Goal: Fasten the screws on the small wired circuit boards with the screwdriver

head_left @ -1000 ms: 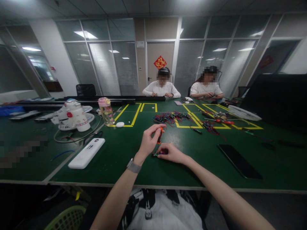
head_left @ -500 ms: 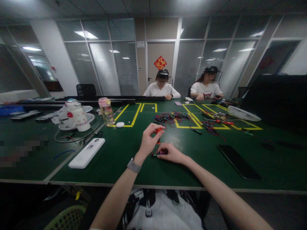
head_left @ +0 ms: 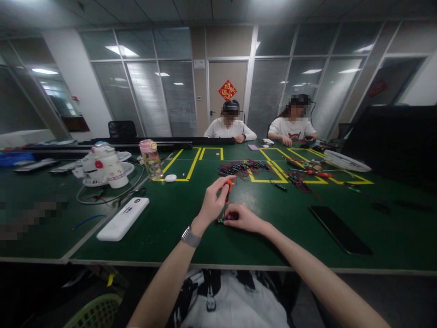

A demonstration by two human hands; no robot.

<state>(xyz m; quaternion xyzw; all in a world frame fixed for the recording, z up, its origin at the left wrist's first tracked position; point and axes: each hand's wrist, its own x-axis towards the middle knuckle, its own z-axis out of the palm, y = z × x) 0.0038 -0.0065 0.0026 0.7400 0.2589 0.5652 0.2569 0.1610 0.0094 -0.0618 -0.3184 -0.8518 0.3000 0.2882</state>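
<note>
My left hand (head_left: 212,201) is closed around the handle of an orange-and-black screwdriver (head_left: 229,190), held nearly upright. Its shaft points down at a small green circuit board (head_left: 220,221) on the table. My right hand (head_left: 247,219) rests low on the tabletop, its fingers closed on the board and its wires. Those fingers partly hide the board, and the exact contact at the screwdriver's tip is too small to make out.
A heap of wired boards (head_left: 244,167) lies beyond my hands, with a smaller bundle (head_left: 298,180) to its right. A black phone (head_left: 339,230) is at right, a white power bank (head_left: 123,218) at left. Bottles stand farther left. Two people sit across the green table (head_left: 273,255).
The fingers of my left hand have shifted around the screwdriver's handle, and more of the handle now shows. My right hand and the circuit board have stayed in place.
</note>
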